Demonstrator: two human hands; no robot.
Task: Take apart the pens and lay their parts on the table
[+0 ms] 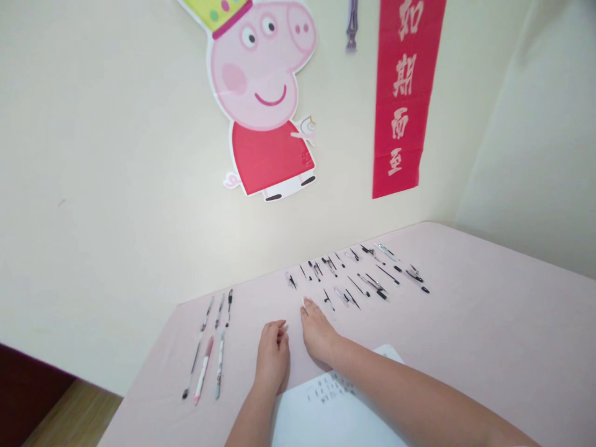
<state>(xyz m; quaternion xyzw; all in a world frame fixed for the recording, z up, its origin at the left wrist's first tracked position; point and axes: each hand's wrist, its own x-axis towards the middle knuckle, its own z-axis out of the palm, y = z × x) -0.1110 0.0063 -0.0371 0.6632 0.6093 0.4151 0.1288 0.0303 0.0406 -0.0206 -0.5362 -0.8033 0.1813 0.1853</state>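
Observation:
My left hand (273,354) rests on the pink tabletop, its fingers loosely bent, slightly apart, with nothing visible in them. To its right, my right hand (319,329) reaches forward with its fingers together. A small white piece (304,302) shows at its fingertips; what it belongs to is hidden. Just beyond that hand lie two rows of taken-apart pens, with a black refill (328,300) and a clear barrel (341,296) among the closest. Beneath my right forearm is a white sheet of paper (321,419) with handwriting.
On the left of the pink table (488,323) lie several whole-looking pens, among them a pink-and-white pen (203,371) and a black-capped pen (229,307). The wall behind carries a cartoon pig cutout (272,149) and a red banner (405,105). A purple strap (352,25) hangs between them.

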